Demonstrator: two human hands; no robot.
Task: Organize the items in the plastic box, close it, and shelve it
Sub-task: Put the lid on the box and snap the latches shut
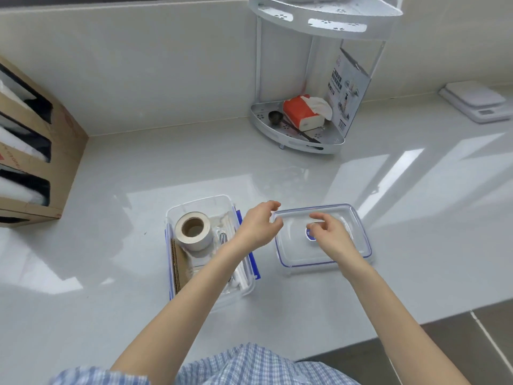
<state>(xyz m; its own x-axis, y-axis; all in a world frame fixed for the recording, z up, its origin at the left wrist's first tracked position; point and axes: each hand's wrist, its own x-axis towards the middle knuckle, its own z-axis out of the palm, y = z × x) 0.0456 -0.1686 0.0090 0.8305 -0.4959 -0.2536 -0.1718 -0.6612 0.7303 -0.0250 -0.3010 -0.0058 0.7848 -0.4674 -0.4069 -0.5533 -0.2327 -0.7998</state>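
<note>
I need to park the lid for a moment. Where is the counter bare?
Bare: the stretch between the cardboard organizer, the plastic box and the corner rack; also right of the lid, below the scale. Crowded: box and lid side by side under both hands.

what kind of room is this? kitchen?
Probably a home kitchen or utility counter. Cues: a glossy white countertop against a tiled wall, a digital kitchen scale at the back, and a corner rack holding a tissue pack and a small scoop.
</note>
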